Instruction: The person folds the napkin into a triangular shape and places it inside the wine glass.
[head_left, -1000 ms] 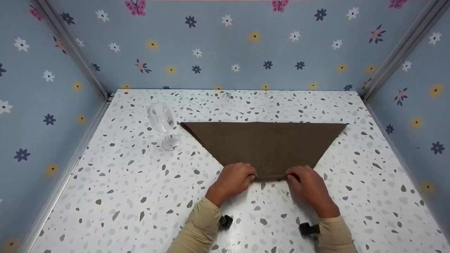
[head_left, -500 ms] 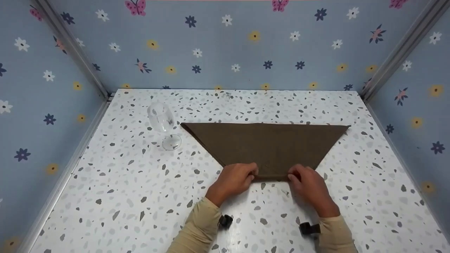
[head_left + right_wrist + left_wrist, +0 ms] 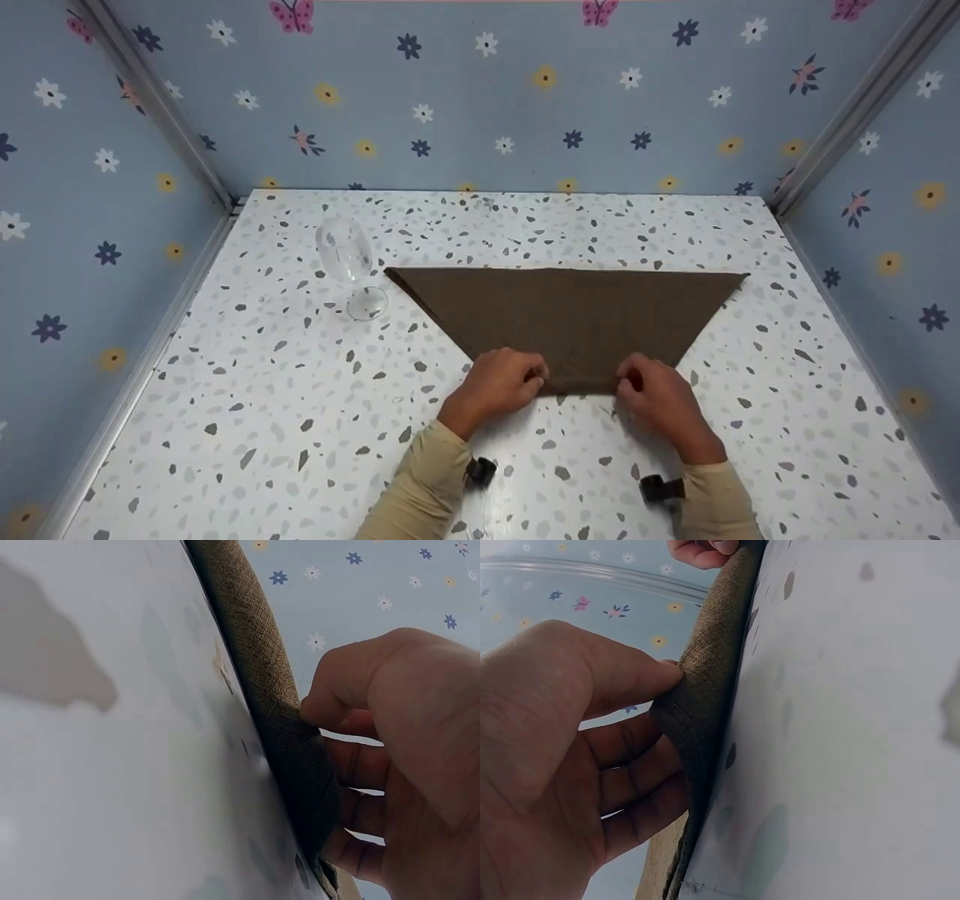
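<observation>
A dark brown cloth napkin (image 3: 570, 315) lies flat on the table as a trapezoid, its long edge at the back and its short folded edge towards me. At the left end of that short edge, my left hand (image 3: 499, 386) pinches the cloth between thumb and fingers. My right hand (image 3: 660, 397) pinches the right end the same way. In the left wrist view the thumb (image 3: 649, 679) presses on the rounded fold of the napkin (image 3: 712, 645). The right wrist view has the right thumb (image 3: 326, 701) against the same rolled edge, fingers behind it.
A clear stemmed glass (image 3: 345, 251) lies on its side just left of the napkin's back left corner. The white speckled table (image 3: 300, 420) is bounded by blue flowered panels (image 3: 480, 97) at the back and both sides.
The napkin has slid slightly towards me, its back edge now a little lower in the head view. Both hands keep their hold on the short edge and have hardly moved.
</observation>
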`<state>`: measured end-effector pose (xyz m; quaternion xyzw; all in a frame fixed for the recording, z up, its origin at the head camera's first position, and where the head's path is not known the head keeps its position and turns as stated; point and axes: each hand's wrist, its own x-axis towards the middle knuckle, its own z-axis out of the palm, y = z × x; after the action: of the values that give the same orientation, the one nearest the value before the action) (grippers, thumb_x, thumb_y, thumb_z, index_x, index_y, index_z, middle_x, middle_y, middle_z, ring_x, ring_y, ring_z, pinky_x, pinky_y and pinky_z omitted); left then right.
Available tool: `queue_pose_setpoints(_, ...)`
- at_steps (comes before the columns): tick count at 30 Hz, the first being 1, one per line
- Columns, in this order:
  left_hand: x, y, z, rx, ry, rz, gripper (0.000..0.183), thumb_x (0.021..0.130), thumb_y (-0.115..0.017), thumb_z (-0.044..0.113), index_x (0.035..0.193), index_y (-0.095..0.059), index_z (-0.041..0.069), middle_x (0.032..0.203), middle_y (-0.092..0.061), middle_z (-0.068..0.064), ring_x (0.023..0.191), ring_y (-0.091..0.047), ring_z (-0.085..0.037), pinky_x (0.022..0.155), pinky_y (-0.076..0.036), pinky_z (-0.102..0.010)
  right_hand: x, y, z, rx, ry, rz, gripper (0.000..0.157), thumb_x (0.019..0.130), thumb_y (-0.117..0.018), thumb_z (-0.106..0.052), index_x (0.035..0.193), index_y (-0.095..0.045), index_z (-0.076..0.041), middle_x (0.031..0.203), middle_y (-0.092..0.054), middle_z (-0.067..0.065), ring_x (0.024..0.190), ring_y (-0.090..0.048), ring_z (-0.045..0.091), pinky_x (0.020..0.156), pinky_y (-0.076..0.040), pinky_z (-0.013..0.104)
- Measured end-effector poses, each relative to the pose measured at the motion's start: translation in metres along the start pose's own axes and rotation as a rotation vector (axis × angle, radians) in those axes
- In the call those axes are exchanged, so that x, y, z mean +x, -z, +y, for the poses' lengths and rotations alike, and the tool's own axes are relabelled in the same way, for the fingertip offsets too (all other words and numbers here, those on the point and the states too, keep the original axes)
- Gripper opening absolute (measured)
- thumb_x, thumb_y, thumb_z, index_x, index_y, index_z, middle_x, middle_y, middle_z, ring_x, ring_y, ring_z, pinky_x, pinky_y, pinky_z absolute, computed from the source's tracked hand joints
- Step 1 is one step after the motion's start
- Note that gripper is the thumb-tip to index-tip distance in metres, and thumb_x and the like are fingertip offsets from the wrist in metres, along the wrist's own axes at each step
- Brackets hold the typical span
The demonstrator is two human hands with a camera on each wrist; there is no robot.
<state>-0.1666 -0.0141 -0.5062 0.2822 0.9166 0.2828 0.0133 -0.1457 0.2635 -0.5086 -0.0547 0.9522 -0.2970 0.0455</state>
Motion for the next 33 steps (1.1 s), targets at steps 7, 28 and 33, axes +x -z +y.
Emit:
queue_pose_setpoints(7,-0.0001,-0.0001,0.0002,-0.001,-0.002,0.000,0.016,0.096,-0.062,0.020,0.097,-0.078,0.019,0.088,-0.072,0.009,0.077,-0.065,-0.009,0.071,-0.053,-0.032,0.0004,-0.0011,0.0019,-0.004,0.070,0.076,0.008,0.091,-0.067,-0.009,0.095,-0.063,-0.014,0.091,-0.061,0.001,0.081,-0.055,0.021,0.075,-0.048,0.040)
queue_pose_setpoints(28,-0.0018,-0.0051,-0.0042,0.102,-0.072,0.067,0.004,0.094,-0.070,0.019,0.093,-0.074,0.021,0.088,-0.062,0.005,0.080,-0.063,-0.013,0.068,-0.053,-0.033,0.0003,-0.0015,0.0054,-0.060,0.107,0.107,0.006,0.089,-0.069,-0.008,0.093,-0.067,-0.013,0.091,-0.057,0.001,0.080,-0.054,0.019,0.072,-0.047,0.041)
queue_pose_setpoints(33,-0.0025,-0.0050,-0.0043,0.124,-0.095,0.074,0.007,0.094,-0.070,0.019,0.092,-0.075,0.022,0.088,-0.062,0.006,0.080,-0.064,-0.013,0.067,-0.054,-0.032,-0.0011,-0.0012,0.0062,-0.056,0.142,0.098,0.009,0.089,-0.067,-0.007,0.092,-0.073,-0.013,0.091,-0.057,0.000,0.079,-0.054,0.018,0.071,-0.047,0.039)
